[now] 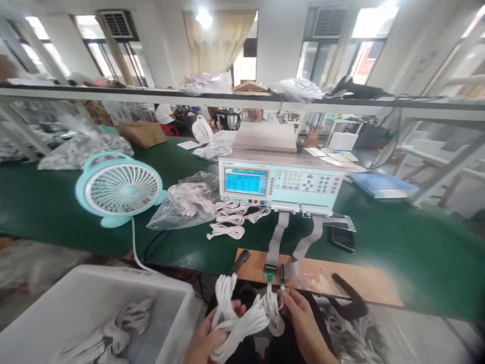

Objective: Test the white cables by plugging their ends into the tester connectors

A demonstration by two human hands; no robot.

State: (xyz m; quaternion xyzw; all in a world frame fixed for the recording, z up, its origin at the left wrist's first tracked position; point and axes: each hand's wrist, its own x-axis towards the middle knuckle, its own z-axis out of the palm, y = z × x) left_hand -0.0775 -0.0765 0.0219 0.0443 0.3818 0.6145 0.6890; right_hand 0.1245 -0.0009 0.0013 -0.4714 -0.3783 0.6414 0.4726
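While the left hand (207, 337) grips white bundles (244, 326) and the right hand (306, 323) pinches a cable end (282, 286), more coils (115, 336) lie binned (whether finished, I cannot tell).

The view is bright, with daylight from windows (369, 25) between ten and two o'clock. A white glare spot burns near twelve, over the curtain (217, 43). A pale sheen lies on the green bench (428, 253) at four. The edges stretch and smear, blurring most at nine and three; the centre is sharper, though small lettering stays unreadable.
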